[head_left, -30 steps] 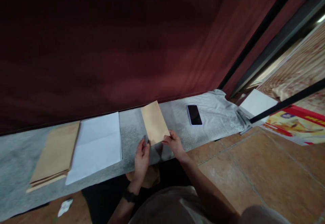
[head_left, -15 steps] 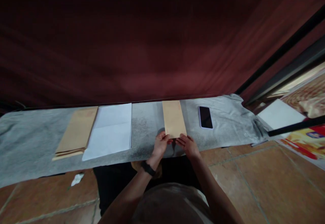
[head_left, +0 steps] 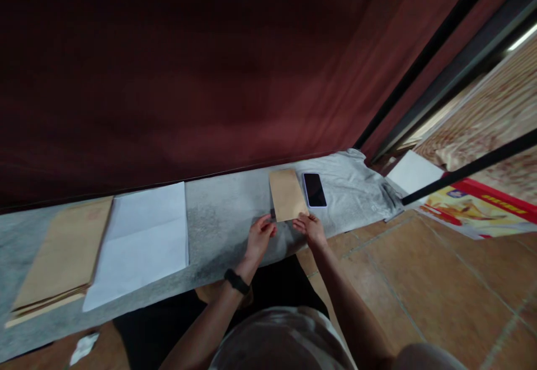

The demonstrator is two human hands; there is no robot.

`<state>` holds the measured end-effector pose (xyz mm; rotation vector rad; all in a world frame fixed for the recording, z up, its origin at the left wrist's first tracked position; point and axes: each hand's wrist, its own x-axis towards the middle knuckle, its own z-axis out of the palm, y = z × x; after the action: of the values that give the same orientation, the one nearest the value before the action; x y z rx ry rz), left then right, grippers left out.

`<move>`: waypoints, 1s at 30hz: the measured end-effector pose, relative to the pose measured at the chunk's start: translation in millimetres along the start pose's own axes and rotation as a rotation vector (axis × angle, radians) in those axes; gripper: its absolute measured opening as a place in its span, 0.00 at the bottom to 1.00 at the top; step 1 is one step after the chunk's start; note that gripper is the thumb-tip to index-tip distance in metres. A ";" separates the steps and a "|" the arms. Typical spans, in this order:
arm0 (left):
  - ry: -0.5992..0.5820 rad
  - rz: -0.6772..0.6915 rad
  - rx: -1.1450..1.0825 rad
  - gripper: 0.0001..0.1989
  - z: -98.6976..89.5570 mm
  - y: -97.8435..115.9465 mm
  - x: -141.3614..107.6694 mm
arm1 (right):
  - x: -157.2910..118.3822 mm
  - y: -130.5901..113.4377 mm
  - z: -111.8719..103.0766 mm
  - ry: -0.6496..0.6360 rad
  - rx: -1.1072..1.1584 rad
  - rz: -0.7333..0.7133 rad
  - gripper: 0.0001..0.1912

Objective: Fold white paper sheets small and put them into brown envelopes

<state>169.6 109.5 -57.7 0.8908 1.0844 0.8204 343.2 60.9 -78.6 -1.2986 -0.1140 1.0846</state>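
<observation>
A single brown envelope is in front of me over the grey cloth, its near right corner pinched by my right hand. My left hand, with a dark band at the wrist, is just off the envelope's near left corner; its fingers are apart and hold nothing. Right beside the envelope lies a phone with a dark screen. On the left rest white paper sheets and a stack of brown envelopes.
The grey cloth covers a long narrow surface against a dark red curtain. Black bars, a white sheet and a colourful printed box stand at the right. A crumpled white scrap lies on the tiled floor.
My left hand has let go of the envelope, while my right hand still grips it. The envelope is nearer the phone. The view has turned to the right.
</observation>
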 end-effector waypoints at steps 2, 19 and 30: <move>0.006 0.016 0.009 0.18 -8.6 -6.1 -5.3 | 3.5 0.0 -5.4 0.007 -0.012 -0.006 0.15; 0.002 0.087 0.115 0.15 -47.2 -13.5 -43.2 | -19.6 -18.9 -38.6 -0.111 -0.295 0.058 0.15; 0.036 0.175 0.264 0.08 -58.3 -7.7 -63.0 | -35.2 6.0 -19.8 -0.207 -1.276 -0.859 0.26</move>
<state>98.2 61.5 -53.6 1.2103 1.1759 0.8519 333.0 21.7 -73.1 -1.9068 -1.5656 0.2900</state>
